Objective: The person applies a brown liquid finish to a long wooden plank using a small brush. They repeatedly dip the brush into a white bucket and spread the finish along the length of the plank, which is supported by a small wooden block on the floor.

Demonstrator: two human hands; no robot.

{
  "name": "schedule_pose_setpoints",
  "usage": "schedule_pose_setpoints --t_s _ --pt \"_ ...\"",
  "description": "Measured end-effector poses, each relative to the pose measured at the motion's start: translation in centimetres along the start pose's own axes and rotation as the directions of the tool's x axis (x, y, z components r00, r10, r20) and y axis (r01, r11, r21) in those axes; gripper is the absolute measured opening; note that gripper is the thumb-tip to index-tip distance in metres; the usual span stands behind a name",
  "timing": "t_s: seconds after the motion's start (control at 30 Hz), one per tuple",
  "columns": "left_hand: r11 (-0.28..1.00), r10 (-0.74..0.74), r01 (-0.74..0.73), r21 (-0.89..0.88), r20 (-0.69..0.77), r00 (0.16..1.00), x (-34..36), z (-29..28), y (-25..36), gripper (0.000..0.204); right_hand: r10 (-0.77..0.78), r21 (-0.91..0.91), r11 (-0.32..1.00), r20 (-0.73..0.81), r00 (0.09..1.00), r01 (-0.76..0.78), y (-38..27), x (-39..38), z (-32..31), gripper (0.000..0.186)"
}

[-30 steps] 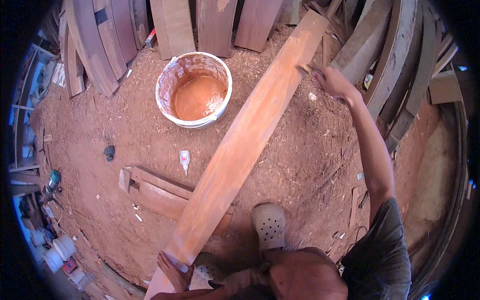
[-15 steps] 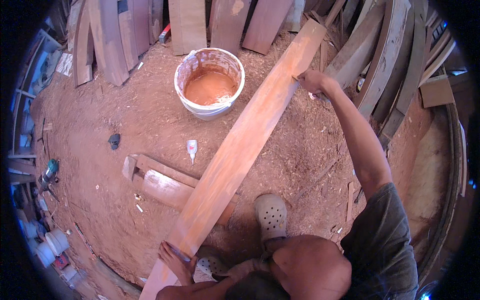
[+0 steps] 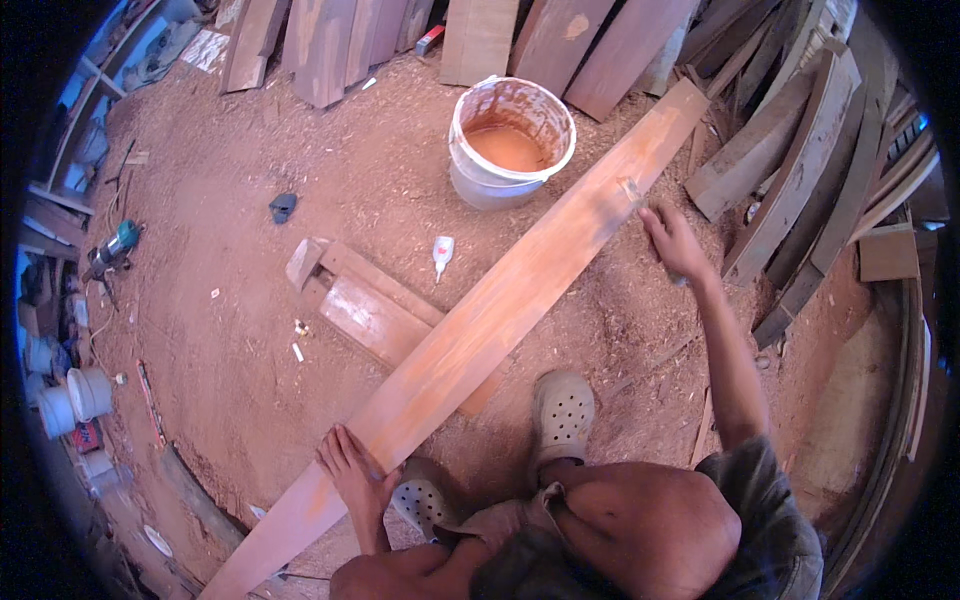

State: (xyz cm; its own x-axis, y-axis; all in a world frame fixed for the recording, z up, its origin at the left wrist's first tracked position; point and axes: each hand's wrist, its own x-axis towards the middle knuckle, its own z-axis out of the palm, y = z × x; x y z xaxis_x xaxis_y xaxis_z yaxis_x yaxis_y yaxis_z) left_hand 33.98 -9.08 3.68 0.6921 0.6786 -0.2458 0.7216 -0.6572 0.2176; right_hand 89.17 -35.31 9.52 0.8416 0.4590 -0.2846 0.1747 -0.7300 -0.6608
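Observation:
A long wooden board (image 3: pixel 500 312) slants from the lower left to the upper right, with orange-brown paste smeared along its face. My left hand (image 3: pixel 358 478) lies across its lower part, fingers bent over the board and holding it. Just off the board's right edge, near the far end, my right hand (image 3: pixel 676 245) is closed around what looks like a putty knife. Its pale blade (image 3: pixel 628 188) shows over the board; most of the handle is hidden in my fingers. Beyond the board stands a white bucket (image 3: pixel 484 182) with wet orange-brown material inside.
A shorter wooden piece (image 3: pixel 365 318) lies beneath the board. Near it are a small white bottle (image 3: pixel 443 256) and a dark lump (image 3: pixel 283 208). A green power tool (image 3: pixel 118 245) sits at left. Planks (image 3: pixel 480 45) lean at the back; curved timbers (image 3: pixel 800 165) stack at right.
My right hand has drawn back along the board, toward me, and now sits just off its edge. My left hand still holds the board. The whole view has shifted, with things appearing farther right.

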Motion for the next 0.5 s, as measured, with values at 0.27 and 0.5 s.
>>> schedule_pose_setpoints --t_s 0.27,0.5 --pt "1.000 -0.030 0.030 -0.006 0.026 0.999 -0.3 0.0 -0.4 0.129 0.153 0.585 0.811 -0.184 0.971 -0.017 3.9 -4.5 15.7 0.040" --pt "0.998 -0.032 0.031 -0.052 -0.028 0.999 0.2 0.3 0.3 0.131 -0.007 0.287 0.954 -0.281 0.960 0.091 2.7 -4.7 16.9 0.050"
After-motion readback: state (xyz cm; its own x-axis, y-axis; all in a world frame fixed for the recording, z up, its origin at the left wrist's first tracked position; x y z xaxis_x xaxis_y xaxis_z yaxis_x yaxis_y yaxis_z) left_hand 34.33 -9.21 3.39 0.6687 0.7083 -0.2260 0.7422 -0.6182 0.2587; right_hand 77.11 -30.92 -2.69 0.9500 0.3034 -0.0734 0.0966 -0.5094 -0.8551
